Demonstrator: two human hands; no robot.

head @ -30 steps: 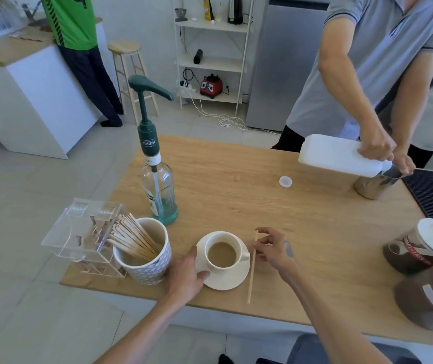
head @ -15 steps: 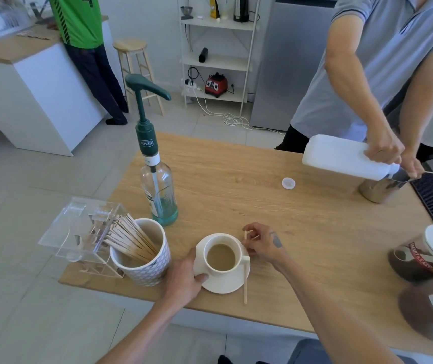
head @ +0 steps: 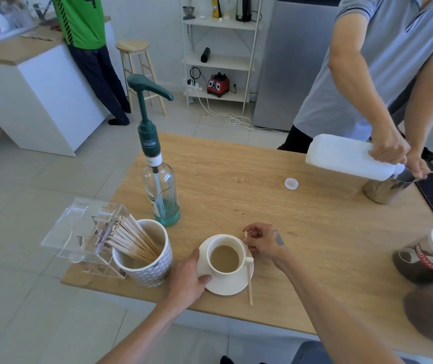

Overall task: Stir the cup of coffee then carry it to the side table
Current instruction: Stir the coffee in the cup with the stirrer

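A white cup (head: 226,258) of milky coffee stands on a white saucer (head: 226,289) near the wooden table's front edge. My left hand (head: 186,282) grips the saucer's left rim, thumb on top. A wooden stirrer (head: 249,283) lies across the saucer's right rim, just beside the cup's handle, with its lower end out over the table. My right hand (head: 262,241) pinches the stirrer's upper end just right of the cup.
A patterned mug (head: 144,269) full of stirrers and a clear plastic box (head: 79,229) stand left of the saucer, a pump bottle (head: 161,195) behind. Across the table a person pours from a white jug (head: 346,156) into a steel pitcher (head: 386,190). Two jars (head: 430,256) stand right.
My right hand has moved the stirrer left, from flat on the table onto the saucer's right rim. My left hand has stayed on the saucer.
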